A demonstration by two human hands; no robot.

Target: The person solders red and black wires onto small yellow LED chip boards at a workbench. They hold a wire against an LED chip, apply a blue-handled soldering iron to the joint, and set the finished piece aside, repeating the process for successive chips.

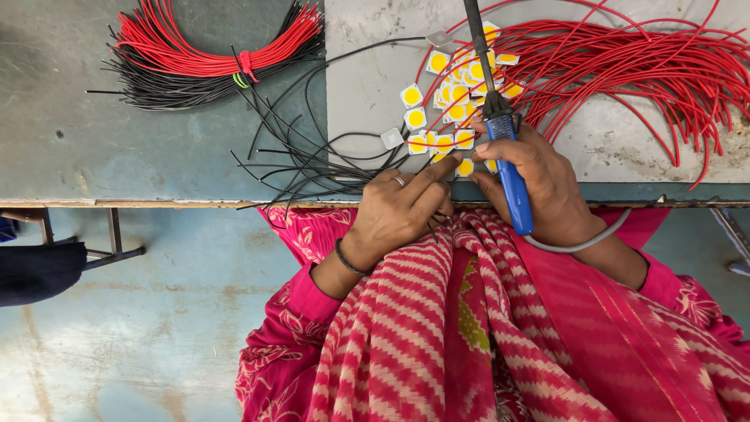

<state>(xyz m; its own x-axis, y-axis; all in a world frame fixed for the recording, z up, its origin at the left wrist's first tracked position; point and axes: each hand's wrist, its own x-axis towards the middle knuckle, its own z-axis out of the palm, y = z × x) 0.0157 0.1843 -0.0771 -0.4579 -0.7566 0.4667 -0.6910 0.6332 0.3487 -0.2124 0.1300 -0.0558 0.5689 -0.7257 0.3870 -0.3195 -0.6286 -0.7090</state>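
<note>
While gripping smooth blue iron (512, 176), fingers (437, 168) perhaps pinch wire.

Open bench: I see bare green top (94, 148) at left.
Left block: tied wire bundle (211, 59).
Centre: loose black wires (305, 156) sprawl.
Right: red wires (625, 70) crowd the grey slab (367, 86).
Middle: yellow chips (449, 101) clustered.
</note>
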